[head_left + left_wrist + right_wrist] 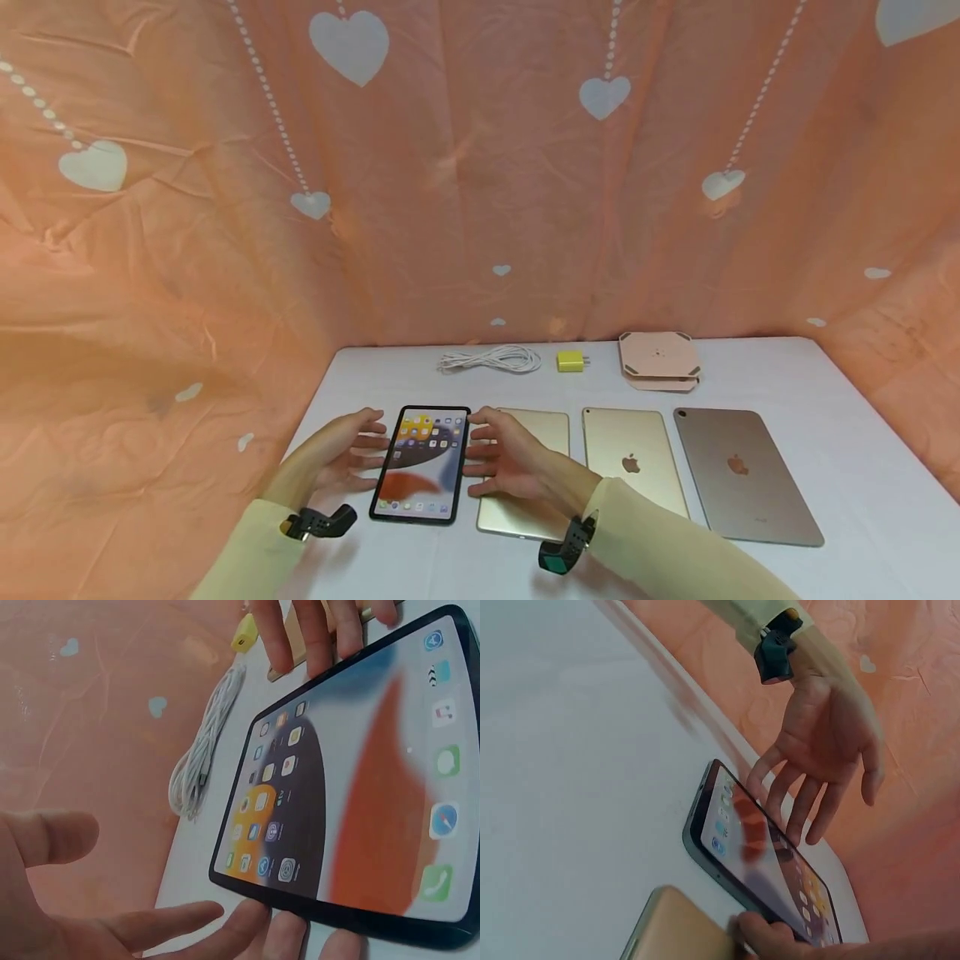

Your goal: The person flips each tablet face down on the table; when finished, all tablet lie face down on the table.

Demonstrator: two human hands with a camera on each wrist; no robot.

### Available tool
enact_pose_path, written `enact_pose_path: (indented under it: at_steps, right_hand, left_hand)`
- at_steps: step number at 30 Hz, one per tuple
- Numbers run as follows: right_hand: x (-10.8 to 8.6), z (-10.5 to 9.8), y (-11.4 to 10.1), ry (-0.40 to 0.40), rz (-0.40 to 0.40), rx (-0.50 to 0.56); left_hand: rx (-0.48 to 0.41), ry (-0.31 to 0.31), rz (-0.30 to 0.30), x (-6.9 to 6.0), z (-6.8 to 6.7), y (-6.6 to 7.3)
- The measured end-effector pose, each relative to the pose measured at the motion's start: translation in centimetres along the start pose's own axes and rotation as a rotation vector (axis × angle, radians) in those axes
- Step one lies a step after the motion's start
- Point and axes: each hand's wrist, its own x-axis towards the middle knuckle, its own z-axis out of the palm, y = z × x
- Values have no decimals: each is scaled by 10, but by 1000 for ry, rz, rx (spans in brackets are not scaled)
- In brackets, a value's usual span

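Note:
A tablet [422, 475] with a black rim lies face up on the white table, its screen lit with rows of app icons. My left hand [347, 454] is at its left edge with the fingers extended; in the left wrist view those fingertips [281, 934] reach the rim. On the other side, my right hand [513, 457] stands along the right edge, its fingers loosely extended. The right wrist view shows a right finger [761, 930] at the tablet's side. Beneath the right hand lies a gold tablet [517, 518], partly covered by it.
To the right, a second gold tablet [630, 437] and a grey tablet [750, 479] lie back up. Along the back are a coiled white cable [502, 359], a yellow charger plug [570, 361] and a pink folded stand [660, 357]. An orange heart-patterned curtain [480, 183] encloses the table.

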Motion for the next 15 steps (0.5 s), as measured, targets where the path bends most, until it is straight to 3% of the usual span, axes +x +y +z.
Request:
enact_pose_path:
  at_steps: [7,10,15]
  right_hand:
    - [1,5,-2,44,23,13]
    - [-1,4,-3,23,28,19]
    - [-9,-2,-10,-78,7,75]
  left_hand:
    - [70,-3,-26,3,11,6]
    - [81,-19,-20,4,17,5]
    - [87,-53,8,1,32,5]
